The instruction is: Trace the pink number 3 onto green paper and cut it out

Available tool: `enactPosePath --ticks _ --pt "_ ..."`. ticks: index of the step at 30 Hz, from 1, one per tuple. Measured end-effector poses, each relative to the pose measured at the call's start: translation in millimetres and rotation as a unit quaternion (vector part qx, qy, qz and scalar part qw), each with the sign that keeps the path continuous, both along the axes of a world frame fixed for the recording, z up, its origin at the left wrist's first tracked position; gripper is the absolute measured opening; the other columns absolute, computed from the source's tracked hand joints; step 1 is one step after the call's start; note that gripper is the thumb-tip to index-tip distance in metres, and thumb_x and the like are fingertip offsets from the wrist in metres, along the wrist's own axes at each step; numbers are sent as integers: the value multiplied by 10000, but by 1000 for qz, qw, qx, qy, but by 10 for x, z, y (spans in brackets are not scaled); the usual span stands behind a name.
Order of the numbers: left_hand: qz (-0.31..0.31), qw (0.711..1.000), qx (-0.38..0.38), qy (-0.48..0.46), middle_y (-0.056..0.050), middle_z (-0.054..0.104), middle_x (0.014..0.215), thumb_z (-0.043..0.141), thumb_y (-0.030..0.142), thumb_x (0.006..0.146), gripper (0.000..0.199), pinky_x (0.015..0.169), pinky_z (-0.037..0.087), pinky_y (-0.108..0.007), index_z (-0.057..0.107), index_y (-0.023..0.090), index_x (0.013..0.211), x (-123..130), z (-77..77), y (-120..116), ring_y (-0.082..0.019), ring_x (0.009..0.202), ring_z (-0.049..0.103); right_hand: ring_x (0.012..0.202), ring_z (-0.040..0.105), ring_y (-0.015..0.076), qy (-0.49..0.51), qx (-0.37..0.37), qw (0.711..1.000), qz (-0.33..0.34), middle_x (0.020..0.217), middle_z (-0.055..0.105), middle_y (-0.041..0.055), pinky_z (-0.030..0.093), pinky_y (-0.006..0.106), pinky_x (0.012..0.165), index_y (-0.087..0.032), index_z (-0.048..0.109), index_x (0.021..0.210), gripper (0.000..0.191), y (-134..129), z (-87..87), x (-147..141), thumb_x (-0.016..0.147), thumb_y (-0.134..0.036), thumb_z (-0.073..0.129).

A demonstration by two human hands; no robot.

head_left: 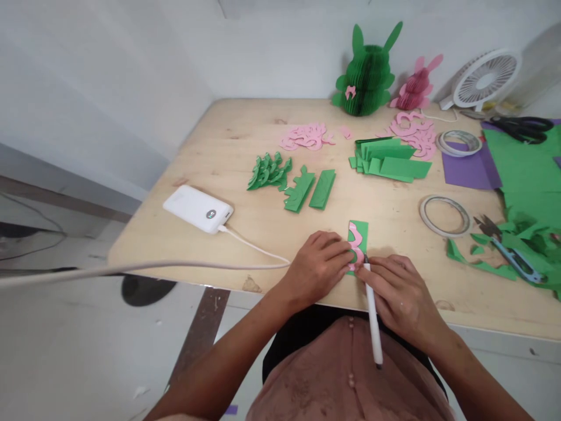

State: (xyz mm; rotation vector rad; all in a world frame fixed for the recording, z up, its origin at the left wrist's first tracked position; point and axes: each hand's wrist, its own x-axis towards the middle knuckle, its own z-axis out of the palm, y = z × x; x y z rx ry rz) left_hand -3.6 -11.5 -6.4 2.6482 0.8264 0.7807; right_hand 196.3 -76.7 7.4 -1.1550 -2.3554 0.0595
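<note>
At the table's front edge lies a small green paper strip (360,229) with a curvy pink paper cutout (356,237) on top. My left hand (322,263), fingers bent together, presses the cutout and strip down from the left side. A white pen (374,318) is gripped in my right hand (401,289); its dark tip meets the strip near the cutout's right edge, and its long barrel slants down toward my lap. My fingers cover part of the cutout's lower left. Two folded green pieces (323,189) and a pile of cut green shapes (269,171) lie farther back.
A white power bank (198,208) with a cable sits left. Behind are pink cutouts (307,136), folded green strips (390,159), a green paper rabbit (367,79), a pink one (415,88) and a fan (487,79). Tape rolls (446,216), snips (511,251) and black scissors (521,126) lie right.
</note>
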Motion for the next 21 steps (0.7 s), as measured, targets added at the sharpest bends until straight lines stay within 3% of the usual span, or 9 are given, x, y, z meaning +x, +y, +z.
enactPosePath --ticks 5,12,21 --pt "5 1000 10 -4 -40 707 1083 527 225 941 179 971 466 -385 673 176 1031 9 -3 -7 -208 1060 575 956 663 249 1 -3 1000 -4 1016 741 115 445 418 825 -162 610 1235 407 -3 -3 -1 874 -46 462" --pt "11 1000 23 -1 -57 663 1224 532 221 935 184 998 463 -395 677 175 1039 -4 1 -14 -229 1129 555 968 653 238 1 -11 1000 -8 1025 737 113 431 410 844 -172 606 1218 393 -6 6 -13 879 -39 459" --pt "-3 997 -5 78 -94 499 1437 469 228 945 200 1101 354 -491 646 187 1028 -12 37 26 -294 1375 377 994 647 232 17 -29 999 -3 1015 736 93 409 410 875 -181 575 1273 437 -12 -12 -17 886 -28 442"
